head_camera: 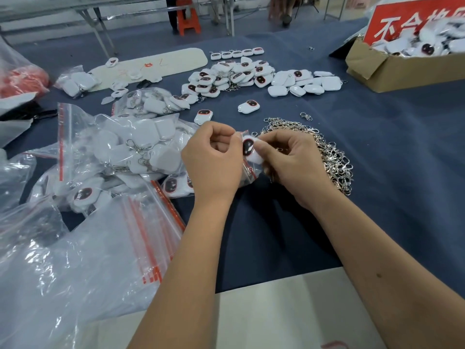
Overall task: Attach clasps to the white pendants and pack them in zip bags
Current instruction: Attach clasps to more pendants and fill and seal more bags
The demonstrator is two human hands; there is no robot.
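Clear plastic — a small zip bag point(247, 170) with a red seal strip — is held above the dark blue tabletop point(390, 147), between both hands. The left hand point(211, 159) pinches the bag's upper edge with curled fingers. The right hand point(292, 159) grips a white pendant point(250, 148), dark face outward, at the bag's mouth. A heap of metal clasps point(329, 152) lies just beside the right hand. Packed bags point(130, 152) lie to the left; loose pendants point(241, 74) lie farther back.
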